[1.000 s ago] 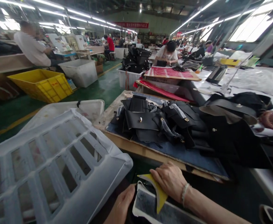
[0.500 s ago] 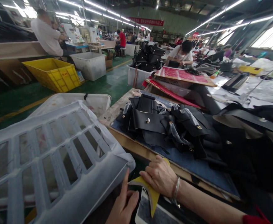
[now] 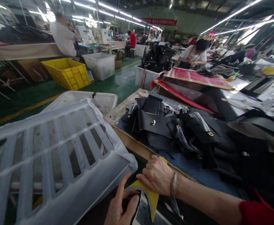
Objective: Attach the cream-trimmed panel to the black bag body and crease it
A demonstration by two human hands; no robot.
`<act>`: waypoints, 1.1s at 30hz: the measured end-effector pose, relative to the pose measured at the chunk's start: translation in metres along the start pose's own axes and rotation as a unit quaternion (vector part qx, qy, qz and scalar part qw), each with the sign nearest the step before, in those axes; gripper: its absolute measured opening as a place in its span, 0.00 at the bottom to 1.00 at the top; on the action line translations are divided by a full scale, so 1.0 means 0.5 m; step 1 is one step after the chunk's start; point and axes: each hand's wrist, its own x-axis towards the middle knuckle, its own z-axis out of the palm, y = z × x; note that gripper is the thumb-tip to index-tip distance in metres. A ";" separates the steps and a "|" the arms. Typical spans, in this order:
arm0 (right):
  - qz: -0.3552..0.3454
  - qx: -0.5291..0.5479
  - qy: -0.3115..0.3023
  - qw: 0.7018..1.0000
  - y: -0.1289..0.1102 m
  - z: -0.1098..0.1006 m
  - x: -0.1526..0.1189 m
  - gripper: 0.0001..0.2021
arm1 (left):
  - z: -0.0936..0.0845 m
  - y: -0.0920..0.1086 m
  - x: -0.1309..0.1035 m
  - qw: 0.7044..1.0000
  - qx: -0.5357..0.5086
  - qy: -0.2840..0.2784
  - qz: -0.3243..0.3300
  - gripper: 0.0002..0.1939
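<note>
My right hand (image 3: 159, 176), with a bracelet at the wrist, is closed round a yellow curved piece (image 3: 152, 200) near the lower middle of the view. My left hand (image 3: 121, 203) is just left of it, index finger raised and thumb bent, beside the piece's left tip. Whether its fingers pinch anything is hidden. Under the yellow piece lies a dark item with a pale edge (image 3: 142, 209), partly covered by my hands. Beyond my right hand, black bags (image 3: 154, 123) with metal clasps and clear wrapping are heaped on a blue-topped board (image 3: 174, 160).
A grey slatted plastic crate (image 3: 57, 150) fills the lower left, with a white bin (image 3: 108, 98) behind it. Farther off are a yellow bin (image 3: 68, 73), a grey bin (image 3: 100, 65) and red-topped boards (image 3: 193, 76). Several people sit or bend at workstations.
The camera view has turned a little left, so the surroundings sit farther right. My left hand has shifted closer to the yellow piece, its index finger more bent. My right hand keeps its hold.
</note>
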 end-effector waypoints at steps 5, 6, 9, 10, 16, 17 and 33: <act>-0.033 -0.012 -0.027 0.999 0.004 -0.013 0.009 0.28 | 0.001 0.003 -0.001 1.000 0.023 -0.007 0.011 0.28; -0.037 -0.012 -0.029 0.999 0.004 -0.013 0.010 0.28 | 0.000 0.005 -0.001 0.999 0.036 -0.002 0.015 0.26; -0.047 -0.013 -0.028 0.998 0.006 -0.009 0.010 0.27 | -0.009 0.009 0.001 0.993 0.108 -0.002 0.046 0.23; -0.051 -0.013 -0.025 0.998 0.007 -0.007 0.009 0.27 | -0.013 0.009 0.001 0.989 0.139 -0.005 0.058 0.22; -0.066 -0.013 0.002 0.998 0.015 0.001 0.004 0.26 | -0.030 0.000 0.002 0.939 0.306 0.000 0.155 0.20; -0.070 -0.009 0.006 0.997 0.016 0.002 0.003 0.26 | -0.031 0.001 0.002 0.927 0.332 -0.001 0.174 0.19; -0.012 0.028 -0.001 1.000 -0.005 0.020 -0.046 0.23 | -0.041 0.042 0.027 0.804 0.421 -0.036 0.417 0.12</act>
